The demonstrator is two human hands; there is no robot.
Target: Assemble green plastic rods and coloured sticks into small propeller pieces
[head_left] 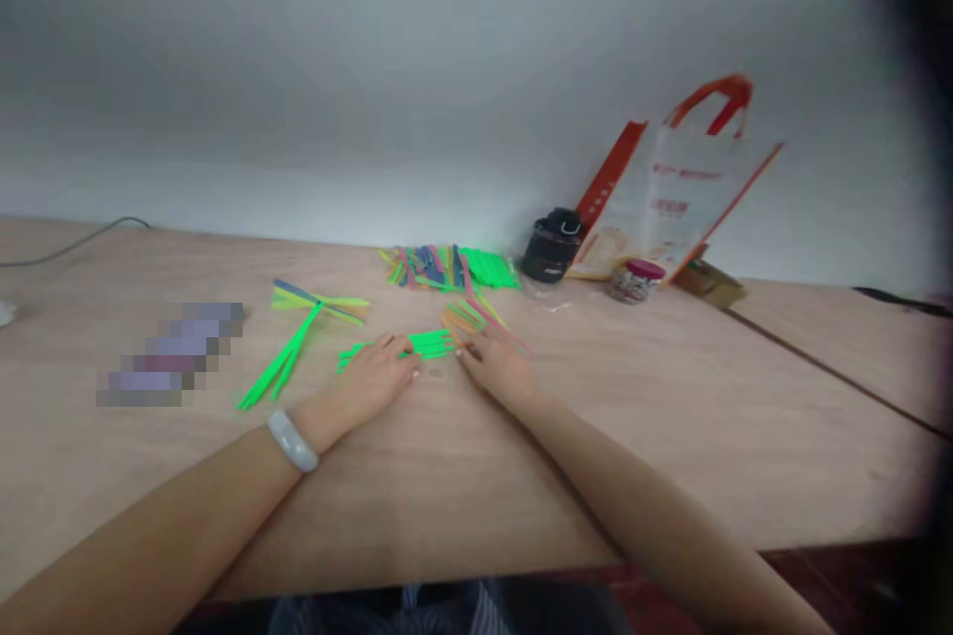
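Observation:
Several thin bright green plastic sticks (432, 345) lie side by side on the table between my hands. My left hand (379, 372), with a grey band on its wrist, rests over their left part with its fingers curled on them. At their right end is my right hand (495, 362), its fingers bent and close together. What those fingers pinch is hidden. Orange and green flat strips (463, 317) stick out just beyond the right fingers; pink and yellow strips lie behind. Left of my hands, green sticks (287, 362) lie against a fan of yellow and blue strips (298, 298).
Near the wall lies a clear pack of coloured strips and green sticks (487, 268). Further right stand a black container (552, 246), a jar with a dark red lid (635, 282) and a white bag with orange handles (685, 179). A blurred-out item (175, 352) lies at left.

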